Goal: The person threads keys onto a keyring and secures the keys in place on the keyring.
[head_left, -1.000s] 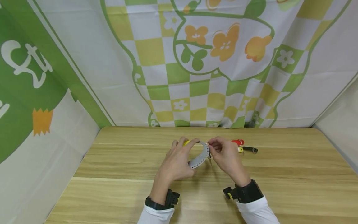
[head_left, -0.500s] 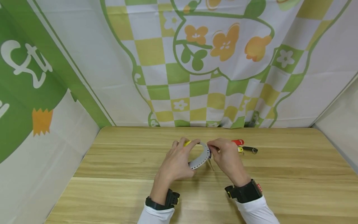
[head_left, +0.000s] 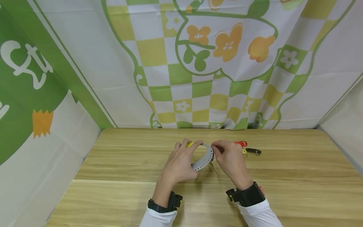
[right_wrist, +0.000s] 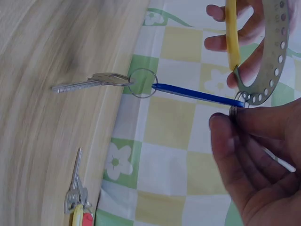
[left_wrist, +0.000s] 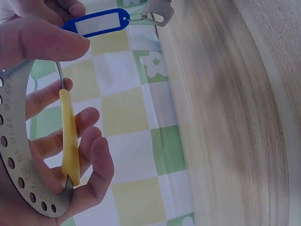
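Note:
My left hand grips a large key ring, a flat grey metal arc with a row of numbered holes and a yellow handle bar. The left fingers curl behind that bar in the left wrist view. My right hand pinches a small coiled metal ring between thumb and forefinger, right at the end of the arc's row of holes. From there a blue key tag with a white label extends, carrying a wire ring and a silver key. A thin whitish piece shows by the right fingers.
On the wooden table, beyond the right hand, lie a red tag, a yellow tag and a black tag. Silver keys lie near them. A checkered floral curtain hangs behind the table's far edge.
The right fingers have shifted slightly at the arc's edge, pinching close to the same spot. The blue tag's key has swung a little lower and to the right. The left hand stays put.

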A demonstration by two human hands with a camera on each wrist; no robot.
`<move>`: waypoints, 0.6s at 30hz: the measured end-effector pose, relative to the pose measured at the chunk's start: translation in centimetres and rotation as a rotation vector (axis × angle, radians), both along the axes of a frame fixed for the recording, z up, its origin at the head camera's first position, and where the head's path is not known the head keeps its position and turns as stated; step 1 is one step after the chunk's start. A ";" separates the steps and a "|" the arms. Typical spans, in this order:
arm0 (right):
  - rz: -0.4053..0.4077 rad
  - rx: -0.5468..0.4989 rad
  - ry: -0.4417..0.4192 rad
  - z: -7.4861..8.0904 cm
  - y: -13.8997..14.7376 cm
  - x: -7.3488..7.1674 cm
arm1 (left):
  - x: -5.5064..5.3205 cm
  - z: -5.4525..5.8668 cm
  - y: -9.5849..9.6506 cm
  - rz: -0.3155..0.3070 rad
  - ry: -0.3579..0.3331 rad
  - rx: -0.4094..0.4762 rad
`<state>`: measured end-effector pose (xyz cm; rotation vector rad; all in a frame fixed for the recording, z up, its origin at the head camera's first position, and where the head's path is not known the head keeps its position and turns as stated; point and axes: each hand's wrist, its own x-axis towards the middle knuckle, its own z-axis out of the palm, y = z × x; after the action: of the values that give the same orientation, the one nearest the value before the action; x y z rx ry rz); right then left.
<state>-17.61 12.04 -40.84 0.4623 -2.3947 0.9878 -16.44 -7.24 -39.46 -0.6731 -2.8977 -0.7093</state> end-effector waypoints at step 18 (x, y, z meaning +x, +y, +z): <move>0.107 0.073 0.149 -0.4 0.3 -0.1 | 0.1 0.0 -0.1 -0.018 -0.048 -0.009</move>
<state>-17.71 12.31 -41.26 0.6725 -2.2980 0.8808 -16.33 -7.37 -39.43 -0.6931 -2.9435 -0.7245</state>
